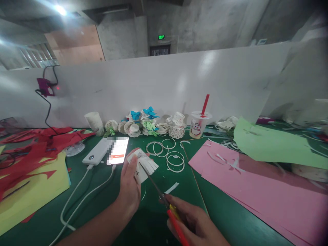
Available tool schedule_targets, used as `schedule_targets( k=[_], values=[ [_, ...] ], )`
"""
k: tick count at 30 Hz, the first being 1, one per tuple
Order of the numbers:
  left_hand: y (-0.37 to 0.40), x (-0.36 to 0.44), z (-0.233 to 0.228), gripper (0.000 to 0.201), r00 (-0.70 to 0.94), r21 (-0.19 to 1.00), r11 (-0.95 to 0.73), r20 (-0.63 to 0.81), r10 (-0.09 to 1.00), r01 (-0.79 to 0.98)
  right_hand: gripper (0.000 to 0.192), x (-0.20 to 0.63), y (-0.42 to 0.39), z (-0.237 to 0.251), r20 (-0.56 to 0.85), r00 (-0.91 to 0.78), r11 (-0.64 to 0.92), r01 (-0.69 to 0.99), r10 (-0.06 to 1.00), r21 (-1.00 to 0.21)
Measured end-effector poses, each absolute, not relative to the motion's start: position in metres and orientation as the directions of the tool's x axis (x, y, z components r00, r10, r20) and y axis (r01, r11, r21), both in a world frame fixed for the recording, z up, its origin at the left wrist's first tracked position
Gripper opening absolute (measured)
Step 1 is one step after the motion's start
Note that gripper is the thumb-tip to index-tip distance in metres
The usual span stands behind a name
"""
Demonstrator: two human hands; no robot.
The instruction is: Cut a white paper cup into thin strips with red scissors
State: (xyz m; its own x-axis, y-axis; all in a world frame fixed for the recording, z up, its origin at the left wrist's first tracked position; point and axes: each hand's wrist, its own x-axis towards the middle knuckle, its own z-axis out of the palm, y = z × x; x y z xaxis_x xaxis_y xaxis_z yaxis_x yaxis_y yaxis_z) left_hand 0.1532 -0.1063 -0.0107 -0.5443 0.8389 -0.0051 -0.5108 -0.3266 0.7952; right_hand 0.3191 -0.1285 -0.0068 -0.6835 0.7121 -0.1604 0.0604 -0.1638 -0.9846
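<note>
In the middle of the view my left hand [128, 181] grips a white paper cup piece [142, 171], its thumb laid over the front. The right side of the piece is slit into several strips. My right hand [192, 218] is closed around the red and yellow handles of a pair of scissors [174, 222]. The scissor blades point up and left, with their tips at the paper. A narrow white paper scrap [171, 188] lies on the green table just right of the blades. Several thin white paper rings [175, 161] lie beyond my hands.
A white power bank [96, 153] and a lit phone [118, 150] with cables lie left. Along the partition stand stacked paper cups [93, 121], paper crafts [148, 123] and a drink cup with a straw [198, 126]. Pink sheets [238, 181] cover the right; red paper [38, 147] the left.
</note>
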Motion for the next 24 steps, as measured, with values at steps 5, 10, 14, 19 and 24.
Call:
schedule_targets(
  k=[5, 10, 14, 19, 24],
  values=[
    [-0.106, 0.154, -0.011, 0.039, -0.546, 0.797, -0.303, -0.040, 0.836, -0.522, 0.034, 0.324, -0.128, -0.009, -0.146, -0.704, -0.116, 0.090, 0.695, -0.989],
    [-0.107, 0.155, -0.009, 0.038, -0.541, 0.799, -0.299, -0.039, 0.840, -0.522, 0.037, 0.322, -0.130, -0.006, -0.175, -0.680, -0.149, 0.098, 0.712, -0.984],
    [-0.108, 0.154, -0.009, 0.038, -0.526, 0.801, -0.282, -0.047, 0.849, -0.528, 0.043, 0.320, -0.129, -0.003, -0.193, -0.650, -0.182, 0.085, 0.735, -0.980],
    [-0.109, 0.154, -0.010, 0.041, -0.494, 0.791, -0.274, -0.041, 0.869, -0.547, 0.049, 0.322, -0.129, 0.001, -0.209, -0.669, -0.214, 0.076, 0.713, -0.974],
    [-0.106, 0.154, -0.005, 0.036, -0.525, 0.795, -0.311, -0.012, 0.851, -0.520, 0.054, 0.322, -0.132, -0.003, -0.214, -0.667, -0.242, 0.052, 0.714, -0.969]
  ],
)
